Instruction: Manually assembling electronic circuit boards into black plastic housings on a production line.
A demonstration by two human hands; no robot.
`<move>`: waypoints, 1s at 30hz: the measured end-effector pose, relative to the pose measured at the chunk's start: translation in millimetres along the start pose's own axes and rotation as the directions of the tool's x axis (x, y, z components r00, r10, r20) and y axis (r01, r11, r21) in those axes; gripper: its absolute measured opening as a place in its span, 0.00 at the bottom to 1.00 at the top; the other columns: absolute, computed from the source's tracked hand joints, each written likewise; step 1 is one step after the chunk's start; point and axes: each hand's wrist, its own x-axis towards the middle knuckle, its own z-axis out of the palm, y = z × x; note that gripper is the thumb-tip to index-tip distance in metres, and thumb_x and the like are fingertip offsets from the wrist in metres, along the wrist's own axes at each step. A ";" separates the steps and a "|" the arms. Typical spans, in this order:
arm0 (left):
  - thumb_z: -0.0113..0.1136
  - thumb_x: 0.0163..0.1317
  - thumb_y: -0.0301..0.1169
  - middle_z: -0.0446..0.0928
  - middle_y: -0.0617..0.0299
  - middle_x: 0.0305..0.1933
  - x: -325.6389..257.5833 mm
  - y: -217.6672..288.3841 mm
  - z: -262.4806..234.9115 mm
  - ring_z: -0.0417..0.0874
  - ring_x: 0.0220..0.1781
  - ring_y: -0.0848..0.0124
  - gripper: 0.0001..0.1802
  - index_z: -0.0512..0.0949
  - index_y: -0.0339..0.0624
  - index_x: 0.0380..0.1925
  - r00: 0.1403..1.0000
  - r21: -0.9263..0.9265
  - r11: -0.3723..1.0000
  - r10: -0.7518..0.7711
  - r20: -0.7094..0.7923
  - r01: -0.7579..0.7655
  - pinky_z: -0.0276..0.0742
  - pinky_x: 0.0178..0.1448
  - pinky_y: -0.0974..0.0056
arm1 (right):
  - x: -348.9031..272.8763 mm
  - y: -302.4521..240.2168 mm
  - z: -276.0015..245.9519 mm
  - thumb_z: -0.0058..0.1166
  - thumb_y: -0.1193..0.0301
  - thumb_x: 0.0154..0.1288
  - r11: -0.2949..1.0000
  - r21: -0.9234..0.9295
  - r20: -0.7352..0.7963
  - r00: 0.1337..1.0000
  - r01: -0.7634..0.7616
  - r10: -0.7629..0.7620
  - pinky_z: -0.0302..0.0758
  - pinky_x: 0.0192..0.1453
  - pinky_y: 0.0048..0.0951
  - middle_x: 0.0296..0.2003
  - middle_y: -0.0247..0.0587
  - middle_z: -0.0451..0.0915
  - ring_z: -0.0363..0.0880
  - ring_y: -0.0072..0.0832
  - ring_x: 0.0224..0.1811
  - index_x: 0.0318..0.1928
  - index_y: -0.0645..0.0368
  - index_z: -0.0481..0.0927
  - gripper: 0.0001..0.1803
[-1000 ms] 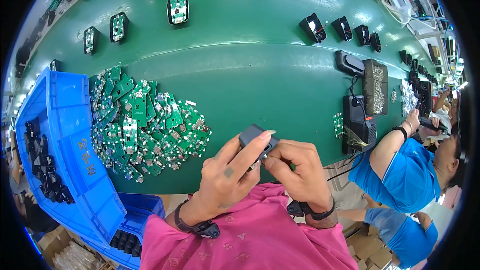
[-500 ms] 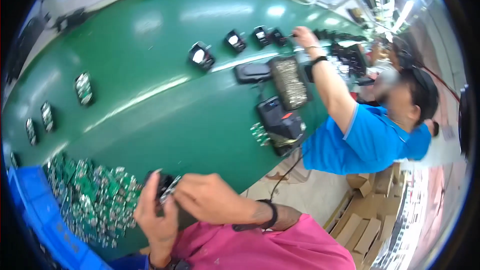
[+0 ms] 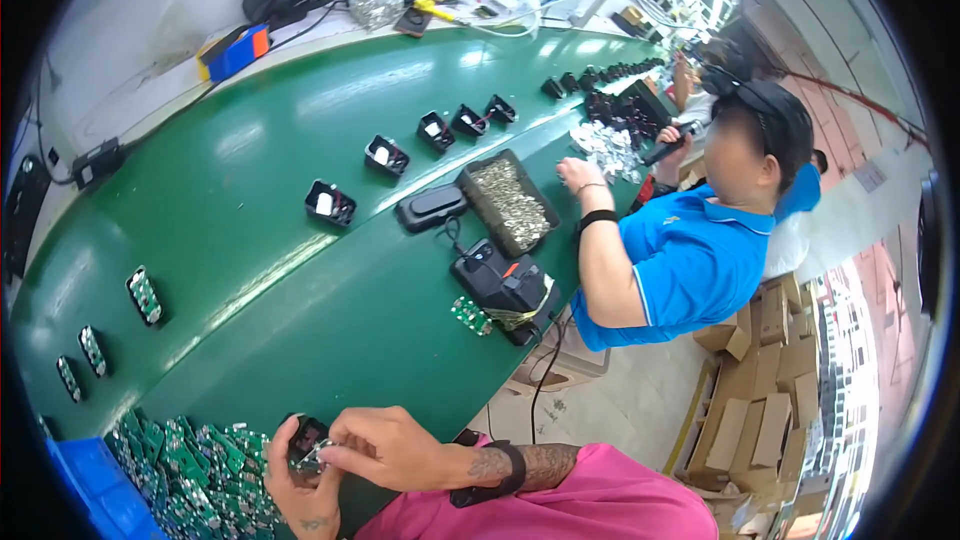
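Note:
My left hand [image 3: 300, 502] is wrapped round a small black plastic case [image 3: 306, 432], its open side turned up. At the case's opening, my right hand [image 3: 398, 448] pinches a small part [image 3: 316, 454] that looks silvery and green, like a circuit board; its exact kind is too small to make out. Just left of my hands lies a large heap of green circuit boards [image 3: 205, 470]. Farther left stand several black cases with green boards in them, one of them a filled case [image 3: 145, 297].
A blue bin [image 3: 95, 485] sits at the lower left. Across the green table [image 3: 300, 350] stand a row of open black cases [image 3: 330, 204], a tray of metal parts [image 3: 548, 230] and a black device [image 3: 500, 280]. A co-worker in blue [image 3: 690, 250] sits to the right.
My view has tilted up, so the table's far side shows more. Both my hands still hold the case and part close together. The co-worker's arm has drawn back from the row of cases.

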 end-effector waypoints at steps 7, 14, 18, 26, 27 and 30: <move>0.69 0.57 0.23 0.74 0.56 0.56 1.3 -8.4 9.0 0.77 0.55 0.68 0.32 0.69 0.34 0.61 0.995 -0.061 0.993 0.100 -0.027 -0.101 0.74 0.60 0.65 | 0.2 8.3 4.0 0.60 0.69 0.67 0.986 0.116 0.015 0.993 0.117 -0.120 0.70 0.26 0.28 0.24 0.39 0.76 0.75 0.25 0.22 0.35 0.66 0.79 0.11; 0.62 0.55 0.19 0.74 0.55 0.57 -0.5 -7.9 13.5 0.78 0.55 0.67 0.28 0.72 0.35 0.59 0.997 -0.025 0.998 0.055 -0.052 -0.056 0.76 0.58 0.65 | 12.2 -4.1 -17.5 0.60 0.68 0.67 0.958 0.193 0.208 0.963 -0.213 0.172 0.70 0.27 0.29 0.22 0.41 0.78 0.75 0.29 0.21 0.31 0.65 0.79 0.12; 0.60 0.60 0.28 0.73 0.51 0.58 5.9 -2.0 21.5 0.78 0.55 0.62 0.23 0.75 0.33 0.56 0.957 0.270 0.934 0.271 -0.102 -0.235 0.77 0.56 0.63 | 3.8 -9.0 -4.4 0.61 0.69 0.66 0.974 -0.176 0.055 0.990 0.140 -0.132 0.71 0.26 0.28 0.24 0.40 0.76 0.77 0.32 0.21 0.32 0.63 0.77 0.11; 0.53 0.64 0.26 0.77 0.45 0.53 9.7 0.5 28.0 0.81 0.50 0.57 0.23 0.74 0.32 0.59 0.952 0.366 0.904 0.281 -0.120 -0.220 0.78 0.52 0.61 | -7.0 -7.3 0.3 0.59 0.73 0.68 0.971 -0.211 -0.064 0.990 0.112 -0.128 0.73 0.24 0.28 0.26 0.40 0.78 0.79 0.28 0.21 0.43 0.64 0.76 0.09; 0.54 0.65 0.28 0.78 0.49 0.51 10.7 0.3 29.2 0.82 0.47 0.62 0.24 0.72 0.32 0.61 0.946 0.401 0.890 0.294 -0.138 -0.218 0.77 0.52 0.64 | -9.5 -11.5 0.4 0.58 0.74 0.68 0.997 -0.076 -0.046 0.999 0.005 -0.008 0.74 0.25 0.26 0.27 0.41 0.79 0.80 0.26 0.22 0.45 0.65 0.76 0.09; 0.53 0.64 0.26 0.79 0.47 0.52 4.8 -2.0 37.6 0.82 0.47 0.62 0.27 0.70 0.32 0.64 0.940 0.342 0.924 0.257 -0.225 -0.170 0.77 0.52 0.64 | -8.5 -16.7 -3.2 0.58 0.75 0.69 0.984 0.103 0.018 0.989 -0.147 0.146 0.76 0.25 0.24 0.27 0.41 0.82 0.80 0.21 0.22 0.46 0.66 0.76 0.09</move>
